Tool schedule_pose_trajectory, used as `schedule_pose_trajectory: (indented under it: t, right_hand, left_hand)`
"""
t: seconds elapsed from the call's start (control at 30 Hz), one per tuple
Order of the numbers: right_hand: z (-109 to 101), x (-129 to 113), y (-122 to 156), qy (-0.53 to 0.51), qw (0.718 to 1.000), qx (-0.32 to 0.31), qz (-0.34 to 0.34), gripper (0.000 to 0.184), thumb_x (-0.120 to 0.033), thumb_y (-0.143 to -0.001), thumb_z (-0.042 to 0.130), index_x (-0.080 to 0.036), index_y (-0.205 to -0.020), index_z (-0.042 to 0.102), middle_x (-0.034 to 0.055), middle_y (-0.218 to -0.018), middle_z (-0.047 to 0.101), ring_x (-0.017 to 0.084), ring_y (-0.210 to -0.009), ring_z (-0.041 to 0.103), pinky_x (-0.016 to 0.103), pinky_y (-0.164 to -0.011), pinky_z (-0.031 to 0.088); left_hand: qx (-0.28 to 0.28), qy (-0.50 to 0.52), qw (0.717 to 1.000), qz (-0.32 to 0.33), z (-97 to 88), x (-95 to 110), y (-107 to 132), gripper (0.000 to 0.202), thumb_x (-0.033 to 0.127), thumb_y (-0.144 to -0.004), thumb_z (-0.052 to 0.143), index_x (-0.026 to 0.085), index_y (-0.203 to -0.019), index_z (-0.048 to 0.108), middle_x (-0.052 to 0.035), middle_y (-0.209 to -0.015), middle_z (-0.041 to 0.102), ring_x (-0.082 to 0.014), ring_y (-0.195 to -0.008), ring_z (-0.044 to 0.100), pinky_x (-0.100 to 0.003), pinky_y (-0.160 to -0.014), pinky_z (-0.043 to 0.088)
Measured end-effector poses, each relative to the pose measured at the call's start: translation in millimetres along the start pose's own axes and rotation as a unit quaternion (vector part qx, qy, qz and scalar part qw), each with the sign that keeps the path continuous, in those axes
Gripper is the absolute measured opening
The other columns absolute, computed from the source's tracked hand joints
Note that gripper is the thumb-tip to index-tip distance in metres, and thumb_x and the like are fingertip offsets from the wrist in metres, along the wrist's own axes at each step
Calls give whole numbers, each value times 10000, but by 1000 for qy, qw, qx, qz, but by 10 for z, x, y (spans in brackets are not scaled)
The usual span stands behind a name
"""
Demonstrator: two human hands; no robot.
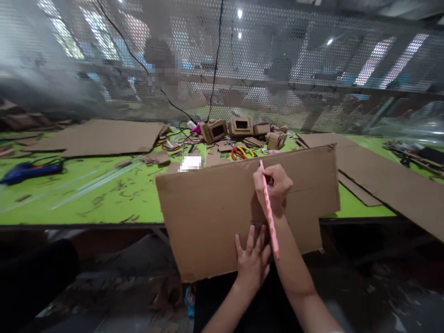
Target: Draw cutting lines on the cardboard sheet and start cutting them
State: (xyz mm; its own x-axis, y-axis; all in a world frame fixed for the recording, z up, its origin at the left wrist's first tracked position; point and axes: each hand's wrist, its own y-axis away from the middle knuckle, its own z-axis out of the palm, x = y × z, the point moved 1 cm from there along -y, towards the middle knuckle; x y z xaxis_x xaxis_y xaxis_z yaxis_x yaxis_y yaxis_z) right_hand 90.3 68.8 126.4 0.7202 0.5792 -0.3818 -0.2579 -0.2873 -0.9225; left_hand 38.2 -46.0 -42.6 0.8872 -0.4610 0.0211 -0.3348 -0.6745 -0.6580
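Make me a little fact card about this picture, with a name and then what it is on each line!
Right hand: fingers wrapped around a pink, orange-patterned pencil
Right hand place: near the top edge of the big cardboard piece
Left hand: fingers spread on the lower part of that cardboard
Table: bright green, with scraps on it
On the left: blue glue gun
Beyond the cardboard: small cardboard boxes with openings
Background: mesh screen
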Motion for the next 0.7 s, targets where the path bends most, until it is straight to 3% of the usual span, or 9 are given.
schedule_pose_trajectory:
  t: [0.17,0.37,0.5,0.7]
  right_hand:
    - [-294,81,-110,-132,986,86,51,203,-285,-780,618,-205,-690,455,-35,-650,546,78,-544,501,215,-493,398]
    - [-801,632,-412,-120,981,147,46,239,-275,-756,661,-211,-674,446,-38,-636,515,92,-560,497,246,-534,423]
    - [-811,838,-479,-103,983,138,61,220,-281,-746,648,-202,-670,457,-41,-635,515,83,-548,488,246,-544,418]
    - [-718,806,-462,-1,988,130,80,213,-301,-762,613,-195,-649,468,-56,-589,472,70,-517,415,228,-516,374]
  left_hand:
    - [32,-8,999,2,84,-30,6,694,338,-725,715,382,-1366,452,-7,-1519,346,-272,-1464,-59,-613,-1137,-66]
    - [40,7,999,-9,108,-41,17,819,304,-742,708,389,-1437,283,-5,-1524,335,-258,-1466,-41,-590,-1148,-57]
    - [32,29,999,-8,61,-40,25,903,278,-728,708,353,-1467,194,-19,-1543,277,-255,-1467,-32,-591,-1144,-69]
    - [11,23,1000,-5,-37,-41,18,905,298,-745,692,337,-1476,160,-40,-1547,258,-260,-1464,-33,-587,-1145,-69]
